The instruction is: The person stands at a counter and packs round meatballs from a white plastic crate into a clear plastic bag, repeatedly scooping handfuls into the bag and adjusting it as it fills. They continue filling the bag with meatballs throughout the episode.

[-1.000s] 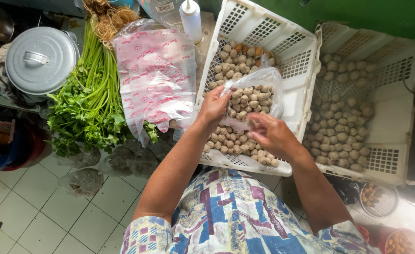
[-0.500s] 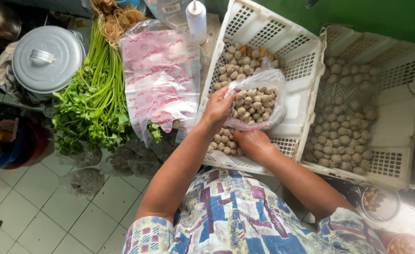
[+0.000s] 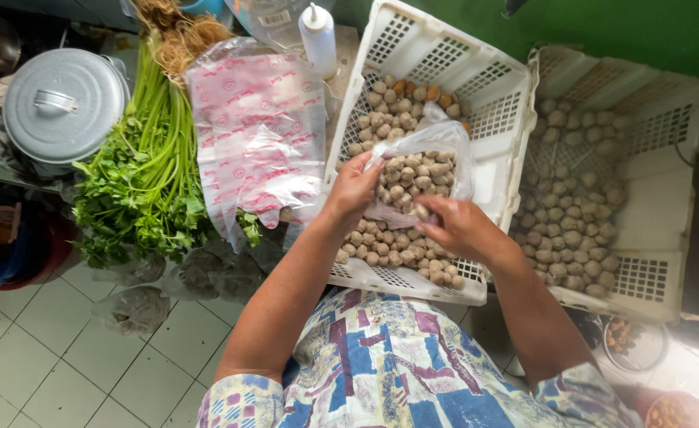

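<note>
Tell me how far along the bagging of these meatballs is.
Done: the clear plastic bag looks nearly full. In hand: left hand holds its edge, right hand adds more. Left: many meatballs remain in both white crates; spare bags unused.

**A clear bag full of meatballs over the crate**

We see a clear plastic bag, filled with small grey-brown meatballs. It is held up above a white slotted crate, its mouth turned down toward us. More of the same balls lie loose in this crate, around and under the bag.
</note>
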